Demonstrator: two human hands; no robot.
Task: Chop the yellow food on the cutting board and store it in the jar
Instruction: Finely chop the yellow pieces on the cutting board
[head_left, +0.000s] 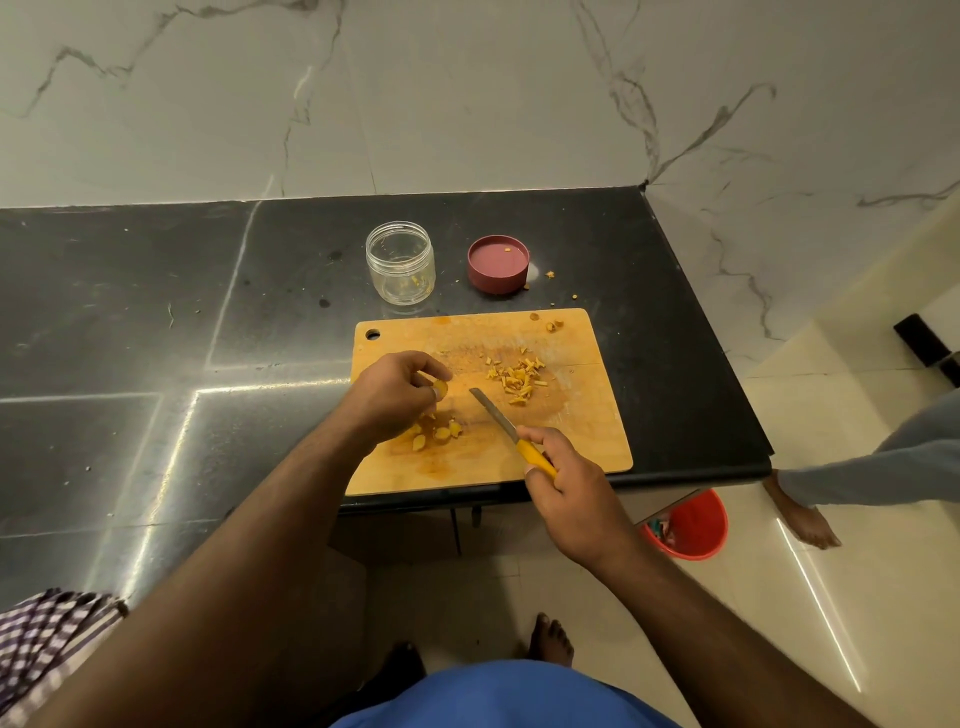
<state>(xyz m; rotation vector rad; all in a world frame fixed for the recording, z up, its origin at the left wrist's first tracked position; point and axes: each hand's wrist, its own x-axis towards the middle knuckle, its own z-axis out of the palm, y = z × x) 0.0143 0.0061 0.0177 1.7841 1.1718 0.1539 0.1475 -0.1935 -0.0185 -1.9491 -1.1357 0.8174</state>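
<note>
A wooden cutting board (587, 431) lies at the counter's front right corner. My left hand (395, 395) hovers over its left half and pinches a yellow slice (441, 388) between fingertips. Below that hand lie a few larger yellow pieces (436, 432). A pile of finely chopped yellow bits (517, 375) sits toward the board's upper middle. My right hand (563, 480) grips the yellow handle of a knife (493, 410), its blade pointing up-left over the board. Behind the board stands a clear open jar (400, 262), holding only a tiny yellow scrap.
The jar's maroon lid (497, 264) lies upturned right of the jar, with yellow crumbs (549, 274) scattered on the black counter (156, 312) nearby. A red bucket (688, 525) stands on the floor under the counter's corner. Another person's leg and bare foot (805, 514) are at the right.
</note>
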